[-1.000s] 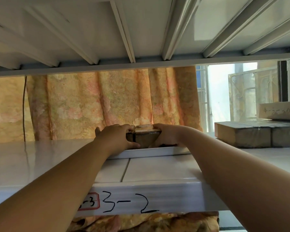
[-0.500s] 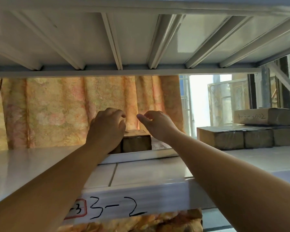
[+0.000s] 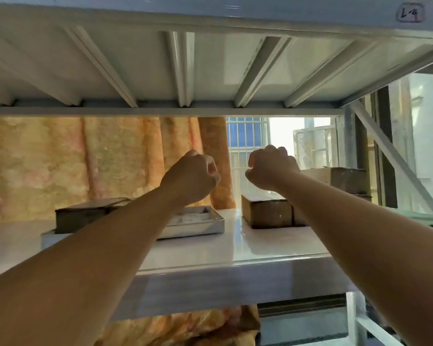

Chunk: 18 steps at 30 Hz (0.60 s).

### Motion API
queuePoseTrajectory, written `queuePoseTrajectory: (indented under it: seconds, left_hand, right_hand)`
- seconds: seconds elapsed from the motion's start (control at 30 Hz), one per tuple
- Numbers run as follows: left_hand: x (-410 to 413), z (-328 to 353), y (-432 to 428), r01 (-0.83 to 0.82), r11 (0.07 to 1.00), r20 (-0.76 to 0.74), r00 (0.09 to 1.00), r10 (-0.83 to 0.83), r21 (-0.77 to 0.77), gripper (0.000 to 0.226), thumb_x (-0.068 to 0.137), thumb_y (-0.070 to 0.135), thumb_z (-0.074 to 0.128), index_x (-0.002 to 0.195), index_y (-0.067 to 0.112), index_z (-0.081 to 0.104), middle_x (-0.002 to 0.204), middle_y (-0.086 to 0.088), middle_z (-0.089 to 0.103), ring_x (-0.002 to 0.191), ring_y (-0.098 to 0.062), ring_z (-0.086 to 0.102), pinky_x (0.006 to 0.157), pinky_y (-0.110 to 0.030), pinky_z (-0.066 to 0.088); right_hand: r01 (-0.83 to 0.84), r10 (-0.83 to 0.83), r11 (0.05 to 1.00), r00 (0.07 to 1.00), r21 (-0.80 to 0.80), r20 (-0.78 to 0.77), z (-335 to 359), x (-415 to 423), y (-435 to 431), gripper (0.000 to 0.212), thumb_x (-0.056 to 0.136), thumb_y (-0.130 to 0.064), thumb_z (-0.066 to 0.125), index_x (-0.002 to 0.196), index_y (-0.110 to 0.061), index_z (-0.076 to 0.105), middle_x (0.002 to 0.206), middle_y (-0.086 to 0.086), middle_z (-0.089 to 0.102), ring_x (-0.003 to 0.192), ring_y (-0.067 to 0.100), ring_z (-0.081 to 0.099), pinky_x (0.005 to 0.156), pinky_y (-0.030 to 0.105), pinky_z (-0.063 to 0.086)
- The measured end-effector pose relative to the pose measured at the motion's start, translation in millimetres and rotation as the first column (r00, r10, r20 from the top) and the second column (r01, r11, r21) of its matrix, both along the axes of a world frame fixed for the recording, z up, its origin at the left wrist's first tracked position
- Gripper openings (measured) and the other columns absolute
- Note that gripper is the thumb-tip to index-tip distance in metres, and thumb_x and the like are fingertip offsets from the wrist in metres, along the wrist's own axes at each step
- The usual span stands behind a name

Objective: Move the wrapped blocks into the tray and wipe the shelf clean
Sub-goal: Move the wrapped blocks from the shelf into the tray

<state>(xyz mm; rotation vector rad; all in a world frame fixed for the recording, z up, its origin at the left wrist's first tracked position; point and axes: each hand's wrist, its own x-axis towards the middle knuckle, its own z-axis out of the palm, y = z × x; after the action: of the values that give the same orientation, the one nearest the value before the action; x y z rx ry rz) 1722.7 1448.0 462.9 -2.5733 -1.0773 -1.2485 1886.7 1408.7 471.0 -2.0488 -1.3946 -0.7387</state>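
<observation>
White shelf (image 3: 273, 245) bears tray (image 3: 193, 229) and wrapped blocks (image 3: 265, 213); left hand (image 3: 193, 178), right hand (image 3: 270, 168) grips curled, empty.

A storage room — white metal racking (image 3: 235, 278) with a ribbed upper deck (image 3: 140, 66), a hand-inked label (image 3: 410, 13) on its beam, wrapped blocks (image 3: 266, 213) stacked at the far right, a patterned curtain (image 3: 73, 166) and barred window (image 3: 246, 136) behind.

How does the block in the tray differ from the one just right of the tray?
The tray block sits inside the tray, at its left end; the shelf block sits on the bare shelf, outside it. The tray block looks low and flat; the shelf block looks taller. Both are brown and wrapped.
</observation>
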Motion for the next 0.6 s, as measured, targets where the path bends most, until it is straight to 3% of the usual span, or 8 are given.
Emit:
queuePoseTrajectory:
  seconds: [0.07, 0.17, 0.27, 0.33, 0.47, 0.53, 0.6]
  left_hand:
    - [32.6, -0.1, -6.4, 0.012, 0.996, 0.012, 1.000, -0.011, -0.092, 0.016, 0.088, 0.028, 0.049, 0.090, 0.017, 0.062, 0.101, 0.001, 0.056, 0.083, -0.013, 0.052, 0.061, -0.024, 0.036]
    - [74.6, -4.7, -8.4, -0.019, 0.968, -0.011, 1.000, 0.017, -0.252, 0.038, 0.090, 0.042, 0.048, 0.108, 0.010, 0.060, 0.112, -0.008, 0.063, 0.092, -0.020, 0.056, 0.071, -0.027, 0.041]
    - [113.7, -13.5, -6.3, -0.106, 0.922, -0.102, 0.992, 0.073, -0.373, 0.071, 0.086, 0.060, 0.047, 0.132, 0.007, 0.046, 0.136, -0.012, 0.050, 0.118, -0.028, 0.050, 0.088, -0.033, 0.042]
    - [131.7, -18.7, -5.8, -0.146, 0.903, -0.139, 0.985, 0.097, -0.405, 0.080, 0.083, 0.066, 0.046, 0.136, 0.006, 0.042, 0.142, -0.012, 0.043, 0.125, -0.029, 0.045, 0.094, -0.035, 0.040]
    - [153.9, -30.2, -10.6, -0.223, 0.888, -0.213, 0.966, 0.147, -0.401, 0.079, 0.083, 0.066, 0.045, 0.130, 0.003, 0.046, 0.134, -0.015, 0.050, 0.120, -0.030, 0.049, 0.094, -0.033, 0.041]
    - [159.2, -31.6, -12.0, -0.234, 0.887, -0.199, 0.966, 0.165, -0.398, 0.073, 0.086, 0.062, 0.045, 0.130, 0.003, 0.046, 0.132, -0.015, 0.052, 0.118, -0.029, 0.050, 0.092, -0.031, 0.041]
    - [160.8, -29.4, -13.7, -0.239, 0.882, -0.188, 0.966, 0.175, -0.405, 0.068, 0.088, 0.057, 0.045, 0.130, 0.004, 0.046, 0.132, -0.014, 0.052, 0.118, -0.028, 0.050, 0.087, -0.029, 0.039]
  right_hand:
    - [0.078, -0.078, 0.997, 0.997, 0.008, 0.002, 0.6, 34.1, -13.7, 0.039, 0.087, -0.029, 0.050, 0.125, -0.019, 0.055, 0.131, 0.009, 0.049, 0.125, 0.032, 0.039, 0.100, 0.044, 0.035]
    - [0.198, -0.198, 0.980, 0.980, 0.000, -0.033, -1.7, 82.5, -29.5, 0.044, 0.087, -0.032, 0.050, 0.130, -0.021, 0.049, 0.135, 0.011, 0.043, 0.129, 0.034, 0.033, 0.103, 0.048, 0.031]
    - [0.260, -0.264, 0.964, 0.957, -0.050, -0.117, -5.5, 129.5, -43.1, 0.057, 0.086, -0.043, 0.052, 0.138, -0.025, 0.038, 0.146, 0.013, 0.031, 0.137, 0.039, 0.020, 0.109, 0.055, 0.021]
    - [0.235, -0.247, 0.969, 0.948, -0.082, -0.201, -7.2, 154.1, -45.4, 0.065, 0.083, -0.050, 0.053, 0.141, -0.026, 0.033, 0.148, 0.013, 0.026, 0.138, 0.042, 0.018, 0.108, 0.057, 0.022]
    - [0.112, -0.147, 0.987, 0.927, -0.119, -0.345, -15.0, 182.9, -40.3, 0.078, 0.074, -0.062, 0.055, 0.140, -0.025, 0.034, 0.144, 0.011, 0.031, 0.130, 0.037, 0.032, 0.100, 0.048, 0.037]
    - [0.054, -0.087, 0.994, 0.919, -0.097, -0.384, -20.1, 188.1, -38.5, 0.077, 0.075, -0.060, 0.058, 0.138, -0.022, 0.035, 0.139, 0.011, 0.034, 0.121, 0.033, 0.042, 0.085, 0.037, 0.039]
    - [0.026, -0.052, 0.997, 0.919, -0.073, -0.390, -22.8, 189.9, -38.4, 0.074, 0.078, -0.054, 0.061, 0.138, -0.020, 0.035, 0.138, 0.013, 0.032, 0.114, 0.032, 0.047, 0.080, 0.035, 0.041]
